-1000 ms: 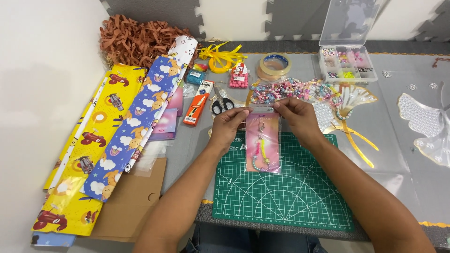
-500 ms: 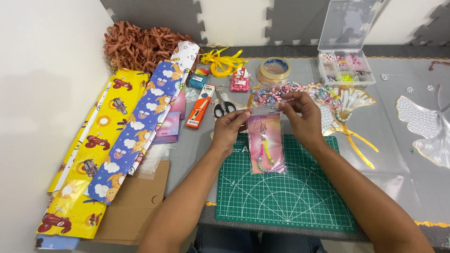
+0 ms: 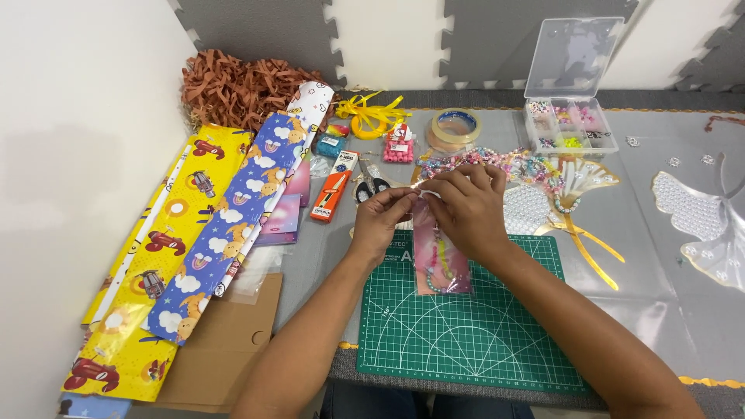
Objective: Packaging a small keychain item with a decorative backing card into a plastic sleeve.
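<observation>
Pinching the top edge of a small clear packet (image 3: pixel 439 252), both hands now meet above the far edge of the green cutting mat (image 3: pixel 466 326). The left hand (image 3: pixel 380 225) has thumb and forefinger pressed together on the packet's upper left corner; the right hand (image 3: pixel 466 206) curls its fingers over the upper right part of the same edge, thumb underneath, gripping the film.

Change noted against a second ago: the packet then lay flatter on the mat with the hands resting lower on its top. It is now lifted at its upper end, and the hands have drawn closer together and nearer the bead strands (image 3: pixel 497 163). The lower end of the packet appears to rest on the mat, though contact is hard to confirm. Judgement: the work has moved from steadying the packet to handling its mouth, either opening or sealing it; which one cannot be told.

Contents: pink backing and a string of coloured beads, visible through the film.

Surroundings unchanged: orange cutter box (image 3: pixel 334 186) and scissors (image 3: pixel 371 185) just left of the hands, tape roll (image 3: pixel 455 128) beyond, open bead box (image 3: pixel 569 124) far right, wrapping paper sheets (image 3: pixel 194 240) well to the left.
</observation>
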